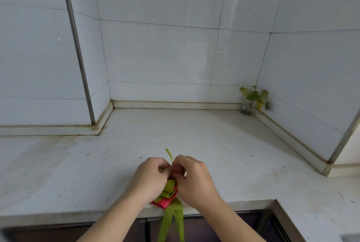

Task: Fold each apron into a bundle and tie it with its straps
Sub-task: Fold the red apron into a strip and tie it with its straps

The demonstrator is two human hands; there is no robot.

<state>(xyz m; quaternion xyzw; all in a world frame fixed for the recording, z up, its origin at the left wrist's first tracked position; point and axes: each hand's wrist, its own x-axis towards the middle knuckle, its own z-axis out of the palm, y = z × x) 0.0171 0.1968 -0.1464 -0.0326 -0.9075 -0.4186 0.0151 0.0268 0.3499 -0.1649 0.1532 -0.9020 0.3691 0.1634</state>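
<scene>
A red and green apron bundle (168, 195) lies near the front edge of the speckled white counter (97, 173). My left hand (150, 178) and my right hand (193, 179) meet over its far end, fingers pinched on the green straps. A thin green strap end (169, 155) sticks up between the two hands. Two wide green straps (172, 222) hang from the bundle over the counter's front edge. Most of the bundle is hidden under my hands.
A small plant in a glass jar (251, 101) stands in the back right corner of the counter. White tiled walls close in the back and both sides. A dark cabinet front (136, 230) runs below the counter edge.
</scene>
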